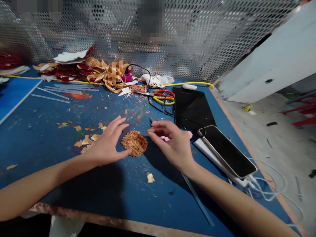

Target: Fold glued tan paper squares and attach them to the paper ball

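Note:
A round tan piece made of many small frayed bits [134, 143] lies on the blue tabletop between my hands. My left hand [108, 141] is open at its left side, fingers spread and the thumb close to its lower edge. On the other side my right hand [171, 141] pinches thumb against forefinger, with a tiny brownish bit at the tips that is too small to name. Left of the round piece lie several small gold scraps [87, 140], partly behind my left hand. One more gold scrap [150, 178] lies nearer to me. Something pink is partly hidden behind my right hand.
Scissors [163, 96] with red and yellow handles lie beside a black tablet [194, 107]. A phone [228, 151] with white cables rests at right. Glue sticks [66, 89], gold ribbon [113, 74] and a yellow cable [192, 83] lie along the back, before a perforated metal screen [187, 49].

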### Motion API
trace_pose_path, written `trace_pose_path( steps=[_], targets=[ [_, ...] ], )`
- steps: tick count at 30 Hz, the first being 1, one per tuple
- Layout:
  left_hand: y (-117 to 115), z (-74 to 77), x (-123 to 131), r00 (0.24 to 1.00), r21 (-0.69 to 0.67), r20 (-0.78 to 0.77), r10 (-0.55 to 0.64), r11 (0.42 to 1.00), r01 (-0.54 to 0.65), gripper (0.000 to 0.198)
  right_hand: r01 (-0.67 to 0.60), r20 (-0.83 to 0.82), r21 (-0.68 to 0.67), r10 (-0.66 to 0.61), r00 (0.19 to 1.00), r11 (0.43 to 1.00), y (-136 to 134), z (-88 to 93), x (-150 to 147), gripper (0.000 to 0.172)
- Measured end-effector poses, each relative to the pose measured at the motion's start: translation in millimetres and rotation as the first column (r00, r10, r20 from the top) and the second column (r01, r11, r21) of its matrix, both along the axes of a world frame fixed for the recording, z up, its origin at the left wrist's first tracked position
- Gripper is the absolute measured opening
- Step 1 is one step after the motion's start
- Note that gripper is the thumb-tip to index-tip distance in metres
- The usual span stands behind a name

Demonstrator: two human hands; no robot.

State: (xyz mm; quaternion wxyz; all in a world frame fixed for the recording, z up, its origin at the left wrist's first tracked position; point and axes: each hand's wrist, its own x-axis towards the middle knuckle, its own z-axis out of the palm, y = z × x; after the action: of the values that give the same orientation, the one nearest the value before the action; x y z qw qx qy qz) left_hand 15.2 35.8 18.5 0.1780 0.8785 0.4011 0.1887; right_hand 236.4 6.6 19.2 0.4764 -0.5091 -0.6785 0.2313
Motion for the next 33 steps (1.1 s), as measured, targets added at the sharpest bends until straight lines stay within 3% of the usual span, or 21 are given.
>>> trace_pose_path(
  steps=[3, 6, 10, 15, 22, 27, 33],
  targets=[
    [0.0, -19.3, -0.1, 0.993, -0.042, -0.112, -0.048, 0.998, 0.043, 0.085, -0.03, 0.089, -0.031, 0.032, 0.995, 0.999, 2.5, 0.1, 1.0, 0.016],
    [-1.7, -27.6, 2.9, 0.995, -0.028, -0.065, -0.076, 0.997, 0.074, 0.073, -0.077, 0.172, -0.013, 0.078, 0.982, 0.997, 3.8, -0.4, -0.8, 0.01],
    [-3.5, -26.6, 4.6, 0.996, -0.005, 0.027, -0.084, 0.996, 0.084, 0.069, -0.125, 0.184, -0.008, 0.124, 0.975, 0.992, 2.2, -1.2, -3.6, 0.011],
    [-4.9, -20.3, 4.5, 0.991, -0.018, 0.092, -0.098, 0.995, 0.1, 0.066, -0.098, 0.157, -0.037, 0.103, 0.982, 0.994, -6.3, -0.8, -5.2, 0.008],
    [-10.2, -16.2, 5.9, 0.941, -0.294, 0.324, 0.102, 0.956, -0.002, 0.07, -0.093, 0.112, -0.02, 0.095, 0.989, 0.995, -11.4, 2.3, -10.5, 0.019],
    [-15.5, -18.0, 8.9, 0.951, -0.164, 0.303, 0.068, 0.986, -0.018, 0.065, -0.11, 0.137, -0.05, 0.116, 0.984, 0.993, -10.1, 2.6, -15.0, 0.023],
    [-17.4, -16.5, 11.4, 0.971, -0.024, 0.241, 0.014, 1.0, -0.009, 0.06, -0.067, 0.461, 0.064, 0.03, 0.887, 0.996, -7.3, 5.2, -18.1, 0.015]
  ],
)
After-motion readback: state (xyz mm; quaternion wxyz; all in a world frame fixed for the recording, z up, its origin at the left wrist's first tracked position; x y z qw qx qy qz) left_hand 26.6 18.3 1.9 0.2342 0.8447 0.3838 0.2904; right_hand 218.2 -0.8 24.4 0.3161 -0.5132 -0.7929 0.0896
